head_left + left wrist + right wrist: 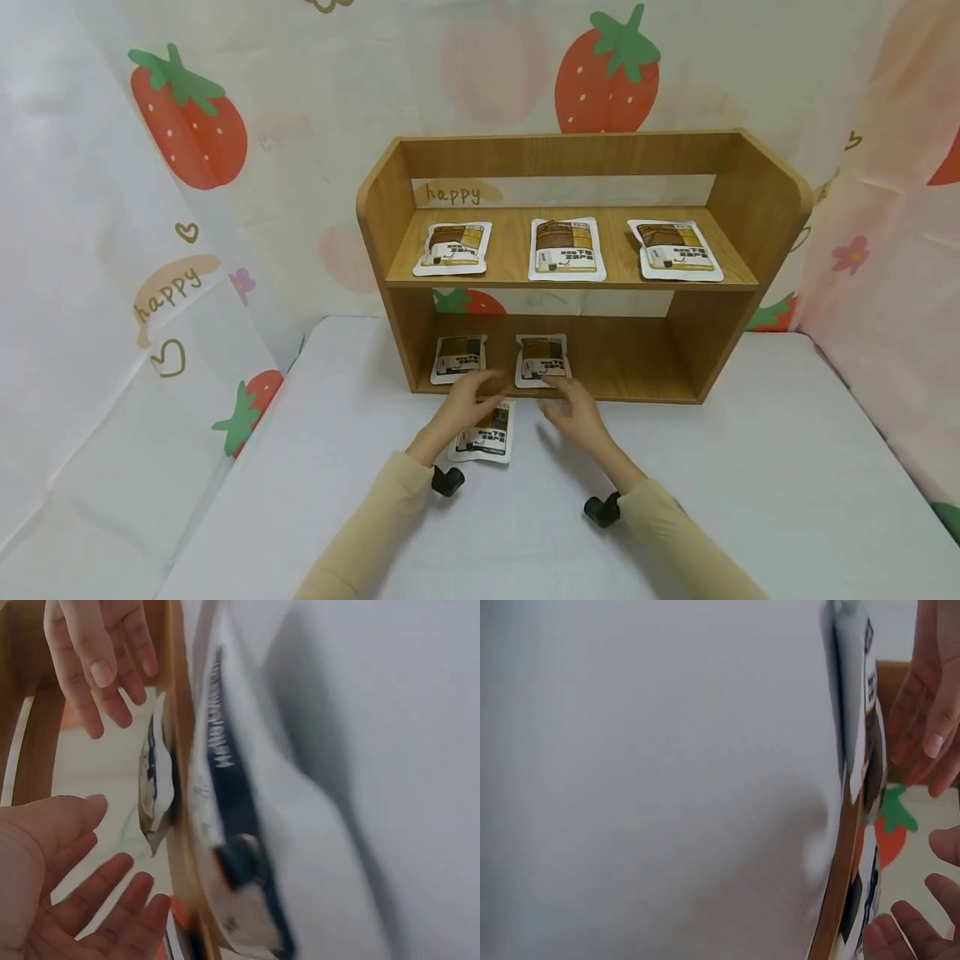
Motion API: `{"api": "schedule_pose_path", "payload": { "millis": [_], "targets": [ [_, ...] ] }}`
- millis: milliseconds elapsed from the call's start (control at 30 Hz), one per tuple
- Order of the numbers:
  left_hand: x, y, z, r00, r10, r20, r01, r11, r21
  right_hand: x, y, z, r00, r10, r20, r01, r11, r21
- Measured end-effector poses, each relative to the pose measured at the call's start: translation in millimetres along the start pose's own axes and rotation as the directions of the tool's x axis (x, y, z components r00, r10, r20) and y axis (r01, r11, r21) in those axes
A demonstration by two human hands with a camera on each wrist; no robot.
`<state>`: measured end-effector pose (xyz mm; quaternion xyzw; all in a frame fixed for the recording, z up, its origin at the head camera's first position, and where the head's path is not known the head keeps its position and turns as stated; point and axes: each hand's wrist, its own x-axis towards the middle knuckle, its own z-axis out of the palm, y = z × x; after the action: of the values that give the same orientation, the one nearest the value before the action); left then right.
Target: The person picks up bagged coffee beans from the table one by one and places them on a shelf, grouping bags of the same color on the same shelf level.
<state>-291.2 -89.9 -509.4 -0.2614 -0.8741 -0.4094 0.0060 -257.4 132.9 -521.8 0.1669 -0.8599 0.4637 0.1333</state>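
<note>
My left hand hovers over a white pouch that lies on the table in front of the shelf. Its fingers are spread and hold nothing. To the right, my right hand is just before the lower shelf, fingers relaxed, near the lower middle pouch. Another pouch lies at the left of that lower shelf. In the left wrist view both hands, the left hand and the right hand, face each other with a gap between them. The table pouch looks blurred there.
A two-tier wooden shelf stands at the back of the white table. On its upper board lie a left pouch, a middle pouch and a right pouch. A strawberry-print cloth hangs behind.
</note>
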Motion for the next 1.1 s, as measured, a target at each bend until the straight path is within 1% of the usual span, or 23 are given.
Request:
{"api": "schedule_pose_path", "payload": {
  "millis": [67,167,367,567,700,767,833,900,1033,1100],
  "targets": [
    [-6.0,-2.1,-1.2,1.0,0.011,0.001,-0.011,1.0,-0.007,-4,-2,2,1.0,0.001,0.027,-0.002,1.0,0.03],
    [-13.9,-3.3,-3.4,1.0,-0.003,0.003,0.003,1.0,0.0,-9,-5,5,0.996,0.019,0.082,-0.024,0.998,0.058],
    [-24.9,-2.5,-8.6,1.0,-0.027,-0.003,0.027,0.999,0.023,-15,-12,10,0.983,0.025,0.18,-0.035,0.998,0.053],
    [-35.3,-3.4,-15.0,0.998,-0.064,0.026,0.063,0.997,0.038,-20,-20,14,0.965,0.032,0.262,-0.051,0.997,0.066],
    [-40.9,-5.1,-18.8,0.998,-0.054,0.03,0.053,0.997,0.049,-22,-23,16,0.954,0.041,0.298,-0.06,0.997,0.055],
    [-43.5,-5.9,-20.0,0.998,-0.055,0.027,0.053,0.996,0.068,-22,-23,17,0.948,0.064,0.311,-0.083,0.995,0.049],
    [-45.9,-6.0,-21.0,0.997,-0.073,0.023,0.071,0.994,0.085,-23,-23,19,0.945,0.089,0.315,-0.106,0.994,0.036],
    [-48.1,-6.5,-21.6,0.994,-0.105,0.026,0.102,0.99,0.095,-23,-23,20,0.941,0.11,0.319,-0.128,0.991,0.037],
    [-51.1,-7.3,-22.4,0.98,-0.19,0.053,0.185,0.979,0.088,-23,-24,24,0.938,0.118,0.326,-0.141,0.989,0.045],
    [-51.7,-8.8,-22.1,0.975,-0.215,0.064,0.208,0.974,0.094,-23,-24,26,0.936,0.123,0.329,-0.148,0.988,0.05]
  ]
}}
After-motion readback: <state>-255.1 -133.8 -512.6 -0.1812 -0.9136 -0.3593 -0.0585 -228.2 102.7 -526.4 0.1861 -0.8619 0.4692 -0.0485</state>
